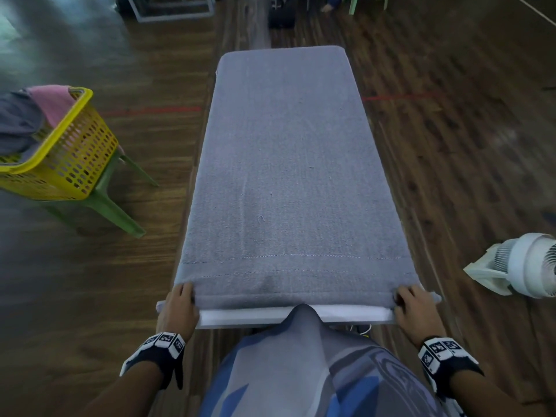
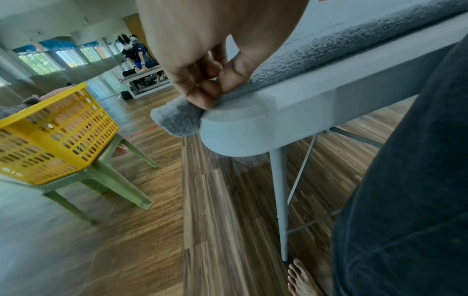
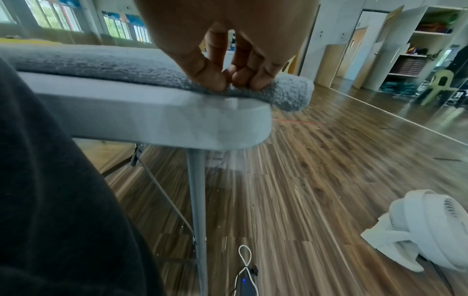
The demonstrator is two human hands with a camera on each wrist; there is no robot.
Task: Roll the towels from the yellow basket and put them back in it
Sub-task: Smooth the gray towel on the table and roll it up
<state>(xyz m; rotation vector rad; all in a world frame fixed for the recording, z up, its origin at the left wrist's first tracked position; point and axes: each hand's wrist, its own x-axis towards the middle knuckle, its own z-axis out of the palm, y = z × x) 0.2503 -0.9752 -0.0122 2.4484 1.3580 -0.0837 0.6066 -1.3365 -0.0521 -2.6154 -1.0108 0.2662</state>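
Observation:
A grey towel (image 1: 285, 164) lies spread flat along the narrow white table (image 1: 294, 316), its near edge turned into a thin roll. My left hand (image 1: 180, 305) pinches the roll's left end (image 2: 177, 118) at the table's near left corner. My right hand (image 1: 412, 308) pinches the roll's right end (image 3: 291, 94) at the near right corner. The yellow basket (image 1: 69, 152) stands on a green stool (image 1: 111, 203) to the left, holding a grey and a pink towel (image 1: 54, 100).
A white fan (image 1: 523, 269) lies on the wooden floor at the right. A cable and a dark device (image 3: 244, 280) lie under the table by its leg. My bare foot (image 2: 301, 280) stands near the left table leg. Another person works at a far table (image 2: 142, 78).

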